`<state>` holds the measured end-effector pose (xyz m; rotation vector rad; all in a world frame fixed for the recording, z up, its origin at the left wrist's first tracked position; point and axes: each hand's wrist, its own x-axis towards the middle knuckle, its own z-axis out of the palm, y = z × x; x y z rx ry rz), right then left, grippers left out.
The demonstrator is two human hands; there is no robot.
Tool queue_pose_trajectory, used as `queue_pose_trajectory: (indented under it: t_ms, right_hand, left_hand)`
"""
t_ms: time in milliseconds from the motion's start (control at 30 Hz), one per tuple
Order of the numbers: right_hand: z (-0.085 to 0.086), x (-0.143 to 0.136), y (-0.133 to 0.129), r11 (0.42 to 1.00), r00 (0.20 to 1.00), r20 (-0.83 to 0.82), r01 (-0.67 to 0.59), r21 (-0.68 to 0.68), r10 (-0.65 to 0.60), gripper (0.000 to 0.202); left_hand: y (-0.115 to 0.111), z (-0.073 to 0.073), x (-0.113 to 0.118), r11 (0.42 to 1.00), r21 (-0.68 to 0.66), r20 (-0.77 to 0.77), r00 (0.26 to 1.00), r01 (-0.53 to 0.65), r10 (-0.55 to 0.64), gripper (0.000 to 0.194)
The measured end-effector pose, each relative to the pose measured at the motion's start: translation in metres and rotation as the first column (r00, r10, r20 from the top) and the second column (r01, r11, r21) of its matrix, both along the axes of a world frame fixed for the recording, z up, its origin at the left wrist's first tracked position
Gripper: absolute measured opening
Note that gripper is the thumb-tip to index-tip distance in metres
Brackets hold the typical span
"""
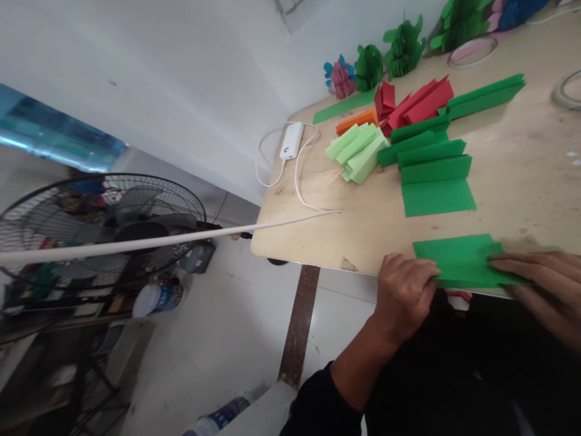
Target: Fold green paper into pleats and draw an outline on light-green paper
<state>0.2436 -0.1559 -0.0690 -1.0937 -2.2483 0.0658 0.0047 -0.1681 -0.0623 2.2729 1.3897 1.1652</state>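
A green sheet of paper (469, 260) lies at the table's near edge, with a fold along its front side. My left hand (406, 284) is closed on the sheet's left end, the fingers curled and the thumb at the near corner. Over the sheet's right end my right hand (549, 278) is stretched out with its fingers extended, slightly blurred by motion. Just beyond lies a green pleated paper strip (436, 166) with its last panel flat. Light green pleated paper (358, 151) and red pleated paper (422, 103) lie behind it.
Green paper figures (403, 48) and a pink-and-blue one (341, 77) stand along the wall. A white power bank (292, 140) with a cable sits at the table's left end. Tape rolls (567, 91) lie at right. A black fan (140, 233) stands left of the table (304, 239).
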Motion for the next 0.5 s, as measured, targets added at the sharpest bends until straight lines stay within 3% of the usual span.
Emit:
queue_pose_trajectory:
  t_ms: [233,500]
  right_hand:
    - [0.0009,0.0006,-0.0001,1.0,1.0,-0.004,0.0,0.008,0.0,0.036]
    - [-0.0002,0.0018,0.0023,1.0,1.0,0.0,-0.006,0.027,0.006,0.031]
  left_hand:
    - [0.0034,-0.0024,-0.0021,0.995,0.101,-0.073,0.997,0.009,-0.002,0.014]
    - [0.0026,0.0003,-0.0027,0.996,0.086,-0.136,0.991,0.014,-0.002,0.016]
